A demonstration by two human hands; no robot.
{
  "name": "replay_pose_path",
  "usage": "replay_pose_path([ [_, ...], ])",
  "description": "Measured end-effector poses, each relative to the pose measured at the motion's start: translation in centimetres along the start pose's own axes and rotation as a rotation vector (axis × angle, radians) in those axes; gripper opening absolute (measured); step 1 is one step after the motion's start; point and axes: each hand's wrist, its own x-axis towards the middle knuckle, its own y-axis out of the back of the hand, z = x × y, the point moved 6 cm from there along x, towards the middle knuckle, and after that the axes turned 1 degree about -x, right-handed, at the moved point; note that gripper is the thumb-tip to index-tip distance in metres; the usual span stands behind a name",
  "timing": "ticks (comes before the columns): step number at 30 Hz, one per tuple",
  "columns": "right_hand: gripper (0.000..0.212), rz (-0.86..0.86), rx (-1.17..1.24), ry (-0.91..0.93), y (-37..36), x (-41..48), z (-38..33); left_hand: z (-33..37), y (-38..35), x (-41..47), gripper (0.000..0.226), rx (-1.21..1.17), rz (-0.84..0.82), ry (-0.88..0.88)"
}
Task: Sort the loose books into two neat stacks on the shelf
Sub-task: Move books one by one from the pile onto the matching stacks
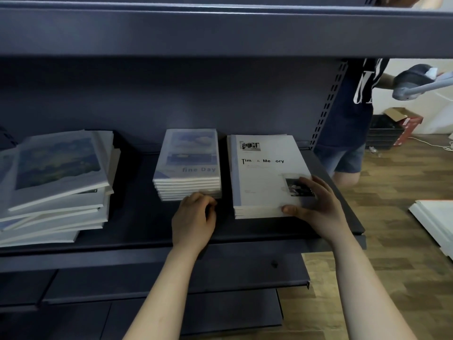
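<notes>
Two neat stacks stand side by side on the dark shelf (137, 231). The "fine Day" stack (188, 165), several books high, is in the middle; the lower "Time & Memory" stack (264, 175) is just right of it. My left hand (193, 219) has curled fingers against the front lower edge of the "fine Day" stack. My right hand (316, 204) grips the front right corner of the "Time & Memory" stack, fingers on the top cover, thumb on the front edge. A loose, skewed pile of books (56, 182) lies at the left.
An upper shelf (220, 30) overhangs the books. A perforated upright (328, 104) bounds the shelf at the right. Another person (350, 133) stands behind it on the wooden floor, near boxes (402, 123). White boards (436, 217) lie at the right.
</notes>
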Motion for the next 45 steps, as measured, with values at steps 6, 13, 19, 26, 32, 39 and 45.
replay_pose_path([
  [6,0.091,0.014,-0.016,-0.011,-0.1,0.7,0.7,-0.1,0.0,0.0,0.017,0.002,0.001,0.01],
  [13,0.08,0.041,-0.049,0.051,0.1,0.9,0.5,0.1,0.1,-0.1,0.018,-0.013,0.008,0.009],
  [19,0.088,0.039,-0.021,-0.002,-0.1,0.7,1.0,-0.1,-0.1,0.0,0.018,0.003,0.002,0.008],
  [26,0.069,0.089,-0.064,-0.005,-0.1,0.0,0.1,-0.3,-0.1,-0.2,0.017,-0.021,0.0,0.004],
  [32,0.05,0.227,-0.166,0.127,0.5,-0.9,-0.9,-0.5,0.8,-0.5,0.014,-0.088,0.024,-0.009],
  [39,0.024,0.34,-0.403,0.296,-0.8,-0.8,-3.1,-1.0,3.4,-0.6,0.031,0.094,0.142,-0.064],
  [45,0.014,0.267,-0.381,0.447,-4.1,-1.1,-7.2,-2.2,6.5,-0.6,0.034,0.181,0.213,-0.063],
])
